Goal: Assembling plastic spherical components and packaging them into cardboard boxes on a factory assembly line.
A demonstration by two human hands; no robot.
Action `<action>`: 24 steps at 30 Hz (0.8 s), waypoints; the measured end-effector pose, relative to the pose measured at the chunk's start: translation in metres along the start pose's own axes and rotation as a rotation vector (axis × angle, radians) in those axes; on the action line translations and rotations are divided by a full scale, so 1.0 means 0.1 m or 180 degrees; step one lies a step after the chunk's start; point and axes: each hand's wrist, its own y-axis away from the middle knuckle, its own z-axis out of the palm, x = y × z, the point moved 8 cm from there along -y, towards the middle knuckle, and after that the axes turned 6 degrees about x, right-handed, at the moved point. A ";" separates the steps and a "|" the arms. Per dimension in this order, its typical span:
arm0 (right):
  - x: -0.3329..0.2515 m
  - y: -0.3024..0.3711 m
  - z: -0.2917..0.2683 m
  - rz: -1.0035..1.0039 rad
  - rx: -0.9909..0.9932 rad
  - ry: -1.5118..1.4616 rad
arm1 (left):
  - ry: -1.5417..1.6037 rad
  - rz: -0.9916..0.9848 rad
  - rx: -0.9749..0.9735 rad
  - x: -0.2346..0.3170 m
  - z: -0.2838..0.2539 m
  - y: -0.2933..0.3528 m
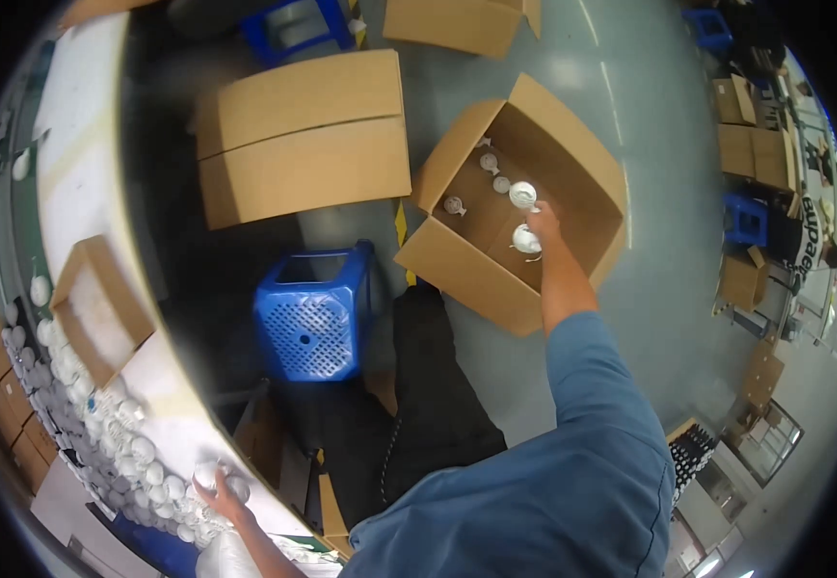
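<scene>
My right hand (544, 225) reaches into an open cardboard box (580, 135) on the floor. Its fingers are closed on a white round lamp-like piece (523, 197) with a cupped face. A second white round piece (526, 239) with thin wires shows right beside the hand; whether the hand grips it too, I cannot tell. Further pieces of the kind (489, 163) lie along the box's left side. At the lower left, my left hand (225, 500) curls around another white round piece (208, 473) at the edge of a large pile (139, 448) on the white table.
A blue plastic stool (310, 313) stands between the table (182, 400) and my legs. Beyond it sits a closed cardboard carton (307, 144), left of the open box. A shallow cardboard tray (100, 313) rests on the table. Another carton (452, 24) is at the far edge.
</scene>
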 end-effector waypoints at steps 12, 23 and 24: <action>1.20 1.67 -0.08 -0.1088 0.1022 -0.0385 | -0.0945 0.1987 -0.2802 1.97 3.12 2.27; 3.71 3.85 0.98 0.2541 -0.0310 -0.1703 | -0.1036 0.2135 -0.4548 2.28 7.50 5.15; 3.78 3.80 0.98 0.2608 -0.0218 -0.1790 | -0.1069 0.2229 -0.4647 2.21 7.70 5.23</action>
